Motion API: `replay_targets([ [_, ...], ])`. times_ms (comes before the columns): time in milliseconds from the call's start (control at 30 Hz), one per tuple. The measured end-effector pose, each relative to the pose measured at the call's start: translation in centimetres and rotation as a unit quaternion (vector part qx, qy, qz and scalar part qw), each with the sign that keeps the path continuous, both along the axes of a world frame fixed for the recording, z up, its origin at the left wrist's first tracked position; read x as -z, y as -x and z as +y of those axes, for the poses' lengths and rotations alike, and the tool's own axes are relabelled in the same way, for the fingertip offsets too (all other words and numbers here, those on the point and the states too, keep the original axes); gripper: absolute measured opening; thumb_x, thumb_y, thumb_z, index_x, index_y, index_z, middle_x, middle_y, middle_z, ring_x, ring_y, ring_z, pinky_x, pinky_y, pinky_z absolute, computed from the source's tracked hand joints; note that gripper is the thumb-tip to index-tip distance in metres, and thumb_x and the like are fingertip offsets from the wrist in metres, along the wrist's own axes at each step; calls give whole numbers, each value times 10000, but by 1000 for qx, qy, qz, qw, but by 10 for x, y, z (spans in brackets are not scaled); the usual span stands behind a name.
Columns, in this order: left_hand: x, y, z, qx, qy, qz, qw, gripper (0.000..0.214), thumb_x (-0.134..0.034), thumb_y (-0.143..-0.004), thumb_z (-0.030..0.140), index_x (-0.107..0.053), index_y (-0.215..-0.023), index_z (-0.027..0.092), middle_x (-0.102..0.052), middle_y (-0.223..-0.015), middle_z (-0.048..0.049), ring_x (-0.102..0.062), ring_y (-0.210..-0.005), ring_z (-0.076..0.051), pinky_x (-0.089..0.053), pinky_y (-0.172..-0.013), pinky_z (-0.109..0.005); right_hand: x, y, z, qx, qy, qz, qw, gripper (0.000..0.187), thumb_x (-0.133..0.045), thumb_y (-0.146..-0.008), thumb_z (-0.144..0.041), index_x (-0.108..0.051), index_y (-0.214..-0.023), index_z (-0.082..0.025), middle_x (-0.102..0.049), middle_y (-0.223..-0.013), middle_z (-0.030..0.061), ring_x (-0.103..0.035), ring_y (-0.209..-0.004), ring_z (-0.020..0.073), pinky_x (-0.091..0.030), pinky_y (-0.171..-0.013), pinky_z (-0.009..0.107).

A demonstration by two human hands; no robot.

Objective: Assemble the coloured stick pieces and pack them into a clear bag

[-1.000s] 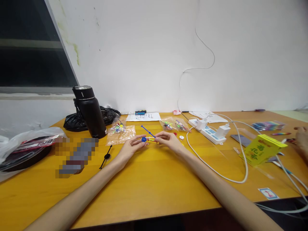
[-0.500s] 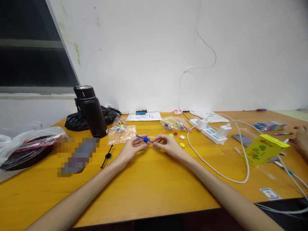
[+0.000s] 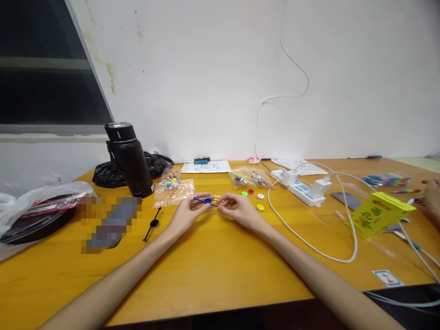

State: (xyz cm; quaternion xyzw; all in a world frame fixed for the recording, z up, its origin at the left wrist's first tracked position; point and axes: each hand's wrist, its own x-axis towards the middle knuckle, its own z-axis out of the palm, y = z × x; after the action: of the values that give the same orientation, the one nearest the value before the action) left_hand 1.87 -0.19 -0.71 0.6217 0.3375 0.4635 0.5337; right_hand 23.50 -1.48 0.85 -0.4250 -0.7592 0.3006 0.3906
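Observation:
Between my two hands is a blue plastic spinner arrow (image 3: 208,200) with a round hub, held just above the table. My left hand (image 3: 189,211) pinches it from the left side near the hub. The fingertips of my right hand (image 3: 237,208) are closed on its right end. White and yellow pieces (image 3: 217,198) show behind it, partly hidden by my fingers. A black spinner arrow (image 3: 153,223) with a clear round base lies left of my left forearm. Beyond my right hand sit small round bases: green (image 3: 244,193), red (image 3: 250,192), white (image 3: 260,196) and yellow (image 3: 260,207).
An open plastic bag (image 3: 173,191) and another bag of coloured parts (image 3: 250,177) lie farther back. A black bottle (image 3: 130,160) stands left. On the right are a power strip (image 3: 302,190), looping white cable (image 3: 319,253), yellow box (image 3: 378,214) and another person's hand (image 3: 431,197).
The blue spinner arrow has turned slightly in my fingers, its right end now tipping lower. My hands stay in nearly the same place.

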Motion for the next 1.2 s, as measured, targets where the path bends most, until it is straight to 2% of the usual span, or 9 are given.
replay_targets([
  [300, 4, 1, 2, 0, -11, 18, 1000, 410, -770, -802, 384, -678, -1137, 167, -737, -1217, -130, -699, -1121, -267, -476, -1083, -452, 2, 4, -3, -26, -2, -25, 999, 176, -624, -887, -253, -729, -1010, -185, -757, -898, 45, -676, -782, 165, -509, -708, 265],
  [700, -5, 3, -1, 5, -22, 31, 999, 351, -758, -803, 358, -712, -1091, 162, -756, -1158, -127, -704, -1084, -270, -496, -1039, -424, 1, 6, -6, -42, -9, -22, 999, 165, -611, -902, -265, -727, -993, -190, -757, -913, 38, -663, -770, 160, -504, -701, 264],
  [833, -4, 3, 0, -11, -28, 35, 999, 325, -766, -794, 363, -705, -1060, 185, -748, -1172, -114, -701, -1079, -255, -499, -1028, -407, 1, 5, -4, -26, -1, -19, 999, 153, -621, -892, -261, -727, -970, -185, -752, -892, 37, -648, -738, 156, -494, -685, 264],
  [967, -8, 2, -3, -18, -57, 70, 996, 302, -765, -794, 373, -700, -1035, 203, -739, -1167, -100, -677, -1109, -255, -505, -1001, -400, -3, 1, -1, 5, -1, 18, 1000, 172, -647, -892, -331, -712, -932, -176, -744, -920, 47, -663, -836, 178, -497, -769, 289],
  [1067, -10, 0, -8, -1, -44, 74, 996, 279, -777, -785, 361, -686, -1002, 212, -734, -1134, -96, -666, -1107, -249, -525, -950, -386, -6, -2, 0, -4, 28, 72, 997, 229, -669, -886, -401, -689, -927, -176, -734, -935, 48, -675, -875, 186, -508, -799, 296],
  [1200, -7, -4, -12, 68, -57, 93, 992, 252, -736, -832, 326, -688, -1057, 225, -719, -1134, -98, -663, -1085, -238, -514, -954, -387, -7, 1, -1, -64, 58, 129, 988, 270, -666, -896, -446, -672, -947, -180, -718, -915, 44, -686, -874, 185, -519, -851, 311],
])
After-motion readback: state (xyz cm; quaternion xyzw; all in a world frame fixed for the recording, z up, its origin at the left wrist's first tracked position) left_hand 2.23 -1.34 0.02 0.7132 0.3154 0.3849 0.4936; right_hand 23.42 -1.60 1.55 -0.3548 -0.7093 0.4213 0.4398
